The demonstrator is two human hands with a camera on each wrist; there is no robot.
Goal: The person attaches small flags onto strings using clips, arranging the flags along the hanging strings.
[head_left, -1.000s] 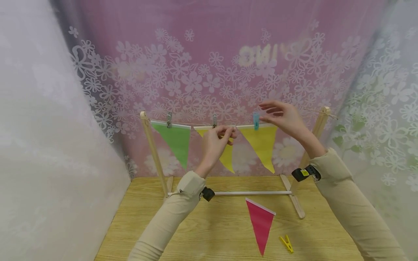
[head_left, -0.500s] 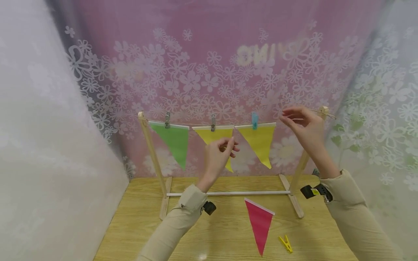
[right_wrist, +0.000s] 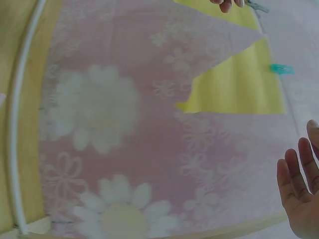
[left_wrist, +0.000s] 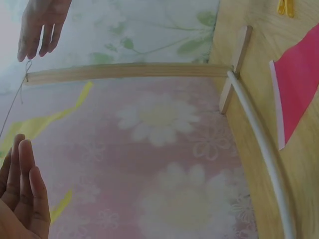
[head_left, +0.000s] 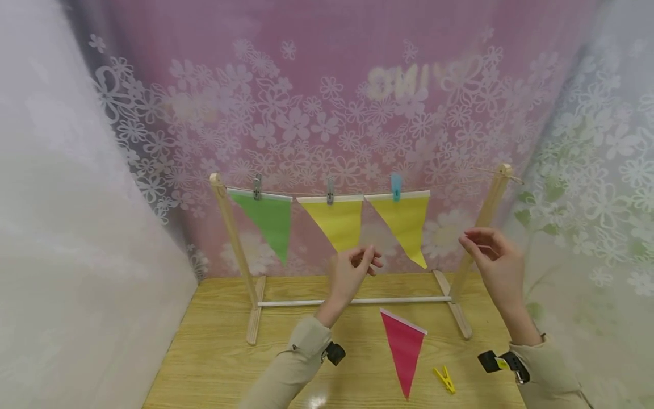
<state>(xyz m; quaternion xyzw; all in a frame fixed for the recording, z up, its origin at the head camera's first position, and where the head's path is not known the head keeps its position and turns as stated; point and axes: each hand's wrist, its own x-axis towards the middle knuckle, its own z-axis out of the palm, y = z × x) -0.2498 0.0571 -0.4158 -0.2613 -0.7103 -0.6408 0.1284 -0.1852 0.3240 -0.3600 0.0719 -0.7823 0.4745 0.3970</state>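
A green pennant (head_left: 268, 218) and two yellow pennants, one in the middle (head_left: 334, 218) and one at the right (head_left: 406, 221), hang from a string. Grey clothespins (head_left: 258, 187) hold the green and middle ones; a blue clothespin (head_left: 396, 187) holds the right one. My left hand (head_left: 349, 275) is in front of the middle pennant's lower tip, hiding it, with fingers loosely bent and nothing in them. To the right, near the stand's right post, my right hand (head_left: 495, 261) holds nothing. On the table lie a red pennant (head_left: 403, 352) and a yellow clothespin (head_left: 444, 379).
The string runs between two wooden posts, left (head_left: 232, 244) and right (head_left: 482, 227). A white rod (head_left: 291, 304) joins their feet low over the wooden table (head_left: 214, 363). Flowered curtains (head_left: 301, 125) close in the back and sides.
Both hands have come down from the string, the right one also moving rightward away from the blue clothespin. More of the middle yellow pennant and its grey clothespin now show.
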